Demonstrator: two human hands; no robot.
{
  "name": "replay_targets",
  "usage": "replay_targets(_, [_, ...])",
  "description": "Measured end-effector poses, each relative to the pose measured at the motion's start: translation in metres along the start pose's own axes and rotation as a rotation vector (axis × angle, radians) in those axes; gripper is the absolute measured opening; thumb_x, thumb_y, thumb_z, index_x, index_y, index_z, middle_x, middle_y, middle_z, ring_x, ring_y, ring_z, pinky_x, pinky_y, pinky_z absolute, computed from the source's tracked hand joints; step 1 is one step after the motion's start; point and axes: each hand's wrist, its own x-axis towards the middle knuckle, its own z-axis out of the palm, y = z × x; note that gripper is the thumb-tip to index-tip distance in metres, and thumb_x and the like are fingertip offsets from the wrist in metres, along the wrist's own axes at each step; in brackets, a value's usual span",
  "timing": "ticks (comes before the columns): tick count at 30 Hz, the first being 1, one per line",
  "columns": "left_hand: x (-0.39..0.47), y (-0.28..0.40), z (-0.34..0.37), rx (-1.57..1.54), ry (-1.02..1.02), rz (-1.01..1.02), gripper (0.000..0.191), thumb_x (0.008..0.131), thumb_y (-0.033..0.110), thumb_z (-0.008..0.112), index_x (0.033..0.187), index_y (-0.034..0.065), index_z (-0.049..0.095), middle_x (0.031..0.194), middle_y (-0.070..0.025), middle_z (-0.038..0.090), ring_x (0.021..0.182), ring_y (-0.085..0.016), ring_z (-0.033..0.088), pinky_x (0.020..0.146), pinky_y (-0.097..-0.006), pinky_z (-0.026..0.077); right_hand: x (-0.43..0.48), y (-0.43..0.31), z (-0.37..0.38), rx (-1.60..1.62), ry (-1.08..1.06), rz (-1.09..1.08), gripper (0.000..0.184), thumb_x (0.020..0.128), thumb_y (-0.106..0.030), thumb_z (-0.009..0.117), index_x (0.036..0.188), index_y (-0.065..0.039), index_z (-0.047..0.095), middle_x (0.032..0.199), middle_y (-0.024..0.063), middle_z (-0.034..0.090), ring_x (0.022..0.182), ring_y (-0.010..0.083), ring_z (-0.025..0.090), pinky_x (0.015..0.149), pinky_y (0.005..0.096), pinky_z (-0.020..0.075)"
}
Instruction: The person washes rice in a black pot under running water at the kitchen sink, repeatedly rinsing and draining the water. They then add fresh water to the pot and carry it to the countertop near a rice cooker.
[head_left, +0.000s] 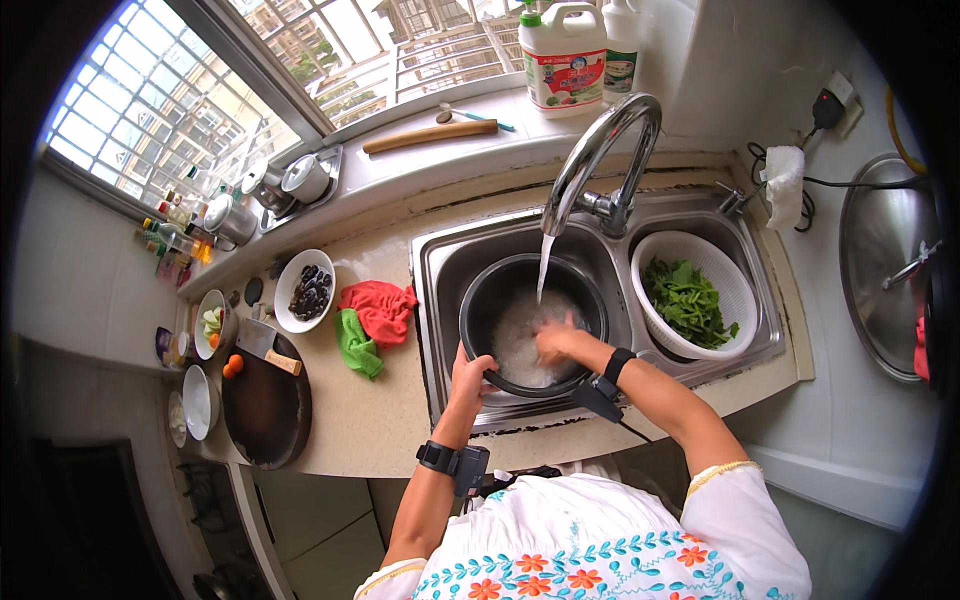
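Note:
A dark round pot (474, 300) stands in the left basin of the steel sink (442, 259), with cloudy water (517, 319) and pale matter like rice grains inside. My left hand (471, 375) grips the pot's near-left rim, thumb over the edge. Into the water reaches my right hand (556, 339); its fingers are partly submerged and blurred, so I cannot tell what they hold. From the curved chrome faucet (600, 142) a stream of water (544, 266) falls into the pot. In the right basin, a white plastic colander (739, 289) holds leafy greens (686, 304).
Left of the sink lie red (379, 311) and green cloths (358, 345), and a bowl of dark pieces (289, 259). A cleaver (262, 345) rests on the round chopping board (262, 412). A wooden rolling pin (431, 136) and detergent jug (562, 67) occupy the sill.

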Motion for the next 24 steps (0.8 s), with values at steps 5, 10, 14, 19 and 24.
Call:
replay_targets(5, [0.002, 0.003, 0.002, 0.019, 0.024, 0.006, 0.055, 0.06, 0.0, 0.049, 0.113, 0.0129, 0.043, 0.085, -0.003, 0.049, 0.07, -0.015, 0.05, 0.045, -0.0323, 0.046, -0.003, 0.0, 0.002, 0.35, 0.261, 0.23, 0.049, 0.071, -0.02, 0.057, 0.118, -0.007, 0.049, 0.129, 0.024, 0.035, 0.111, 0.0472, 0.037, 0.087, 0.0589, 0.0348])
replay_targets(10, [0.004, 0.003, 0.0, 0.009, 0.038, -0.002, 0.054, 0.06, 0.001, 0.049, 0.113, 0.0118, 0.043, 0.086, -0.0036, 0.049, 0.069, -0.015, 0.05, 0.045, -0.0324, 0.046, -0.006, -0.013, -0.008, 1.047, 0.092, -0.222, 0.055, 0.083, -0.01, 0.048, 0.131, 0.004, 0.025, 0.105, 0.0187, 0.055, 0.081, 0.0251, 0.059, 0.068, 0.0362, 0.0521])
replay_targets(14, [0.003, 0.006, -0.005, -0.001, 0.053, -0.007, 0.052, 0.061, 0.002, 0.049, 0.111, 0.0105, 0.044, 0.086, -0.0048, 0.05, 0.07, -0.016, 0.052, 0.044, -0.0312, 0.047, 0.002, 0.013, -0.036, 1.764, 0.317, -0.107, 0.037, 0.087, -0.014, 0.048, 0.119, 0.004, 0.042, 0.088, 0.0077, 0.057, 0.076, 0.0173, 0.058, 0.069, 0.027, 0.0518])
replay_targets(19, [0.005, 0.007, -0.005, -0.041, 0.056, 0.022, 0.052, 0.061, 0.003, 0.05, 0.112, 0.0101, 0.044, 0.092, -0.0064, 0.05, 0.074, -0.019, 0.053, 0.045, -0.0322, 0.046, -0.006, 0.026, -0.054, 1.571, 0.462, -0.289, 0.022, 0.08, -0.014, 0.054, 0.093, 0.002, 0.06, 0.083, 0.0103, 0.062, 0.077, 0.0205, 0.06, 0.071, 0.0305, 0.0498])
replay_targets(24, [0.005, 0.011, -0.007, -0.018, 0.053, 0.021, 0.053, 0.06, 0.003, 0.05, 0.112, 0.0106, 0.044, 0.095, -0.0064, 0.05, 0.074, -0.02, 0.052, 0.05, -0.0335, 0.046, -0.033, 0.049, -0.086, 0.677, 0.76, -0.052, 0.016, 0.07, -0.007, 0.053, 0.08, -0.005, 0.066, 0.081, 0.0163, 0.064, 0.079, 0.03, 0.061, 0.072, 0.034, 0.0471])
